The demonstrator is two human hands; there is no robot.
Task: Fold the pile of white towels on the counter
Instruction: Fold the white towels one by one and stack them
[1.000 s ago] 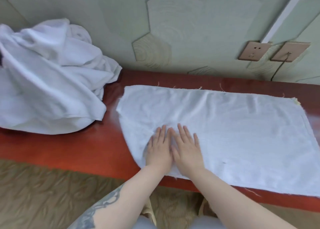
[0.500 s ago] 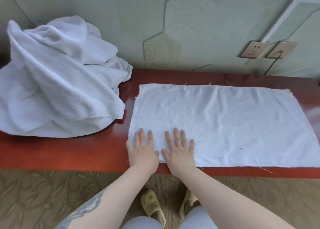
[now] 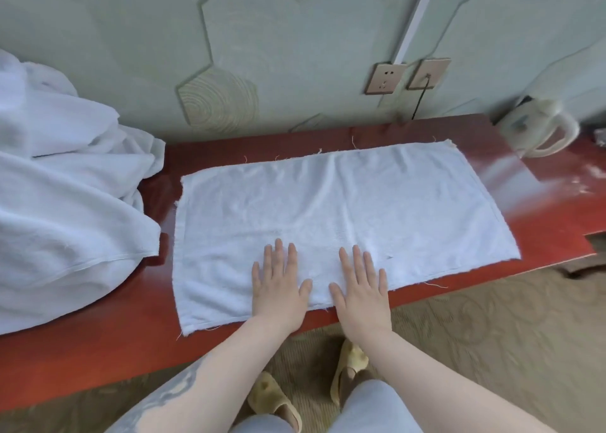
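Note:
A white towel (image 3: 377,203) lies spread flat on the red-brown counter (image 3: 98,350), its frayed near edge reaching the counter's front. My left hand (image 3: 278,288) presses flat on the towel's near part, fingers straight and slightly spread. A hand's width to the right, my right hand (image 3: 360,288) presses flat on the same towel. A rumpled pile of white towels (image 3: 65,203) sits on the counter to the left, its edge close to the spread towel.
A white electric kettle (image 3: 537,128) stands at the counter's far right, below two wall sockets (image 3: 406,77) with a cord plugged in. The green patterned wall runs right behind the counter. Yellow slippers (image 3: 347,367) and patterned carpet lie below the counter's front edge.
My hands have slid rightward along the towel's near part and moved apart. The view has shifted right, so the kettle has come into sight and the pile sits further left.

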